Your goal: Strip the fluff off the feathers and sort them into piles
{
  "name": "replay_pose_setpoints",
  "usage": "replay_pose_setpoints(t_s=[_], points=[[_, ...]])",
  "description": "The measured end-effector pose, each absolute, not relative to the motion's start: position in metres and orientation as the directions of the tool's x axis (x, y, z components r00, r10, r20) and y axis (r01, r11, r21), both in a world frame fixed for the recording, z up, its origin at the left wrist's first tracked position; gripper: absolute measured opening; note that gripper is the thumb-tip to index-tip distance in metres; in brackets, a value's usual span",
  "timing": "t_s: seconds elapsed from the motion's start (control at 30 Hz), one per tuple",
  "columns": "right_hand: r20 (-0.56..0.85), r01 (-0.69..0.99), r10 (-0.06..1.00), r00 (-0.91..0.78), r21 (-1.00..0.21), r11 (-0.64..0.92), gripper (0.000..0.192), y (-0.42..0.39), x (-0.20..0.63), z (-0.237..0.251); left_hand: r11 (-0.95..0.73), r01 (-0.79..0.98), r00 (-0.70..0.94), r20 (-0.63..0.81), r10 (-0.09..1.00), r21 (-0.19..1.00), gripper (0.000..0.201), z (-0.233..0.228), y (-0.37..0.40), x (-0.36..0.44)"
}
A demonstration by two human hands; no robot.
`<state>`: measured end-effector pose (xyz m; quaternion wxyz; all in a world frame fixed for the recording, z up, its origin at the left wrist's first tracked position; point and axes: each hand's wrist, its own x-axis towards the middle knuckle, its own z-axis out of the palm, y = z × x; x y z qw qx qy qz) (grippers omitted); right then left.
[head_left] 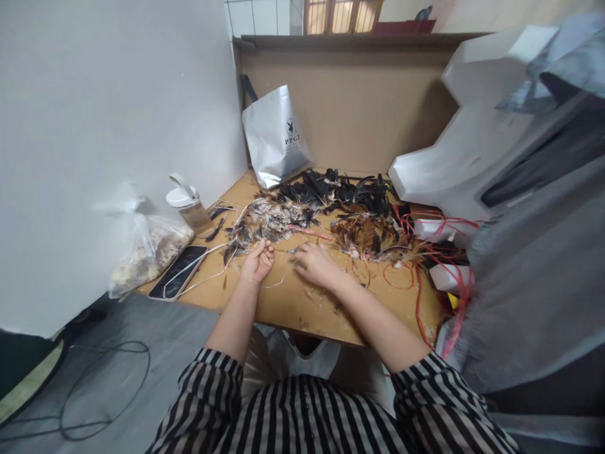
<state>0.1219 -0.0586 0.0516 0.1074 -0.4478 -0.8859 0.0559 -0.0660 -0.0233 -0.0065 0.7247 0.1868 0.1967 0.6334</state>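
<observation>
Small home craft workspace, improvised. Wooden tabletop (pixel 302 309) wedged between white wall and cardboard partition (pixel 345 107). Heaps of loose feathers (pixel 331 208), red cord (pixel 416 277), polystyrene block (pixel 454 157), water bottle (pixel 189 205), phone (pixel 182 271), shopping bag (pixel 276 135). Tiled wall, barred window (pixel 343 16) behind.

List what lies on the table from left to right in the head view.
Clear plastic bag → phone → white-lidded bottle → left hand → right hand → brown feathers → red cords.
</observation>
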Motion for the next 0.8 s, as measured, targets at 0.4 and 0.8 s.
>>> replay_pose_setpoints(t_s=[0.4,0.8], points=[[0.091,0.663,0.738,-0.668,-0.377,0.647,0.023,-0.085,0.036,0.018,0.059,-0.843,0.051,-0.029,0.998,0.535,0.007,-0.001,-0.015,-0.075],[0.028,0.922,0.984,-0.178,-0.344,0.176,0.027,-0.027,0.124,0.035,0.129,-0.693,0.119,-0.064,0.991,0.71,0.012,0.004,-0.012,-0.049]])
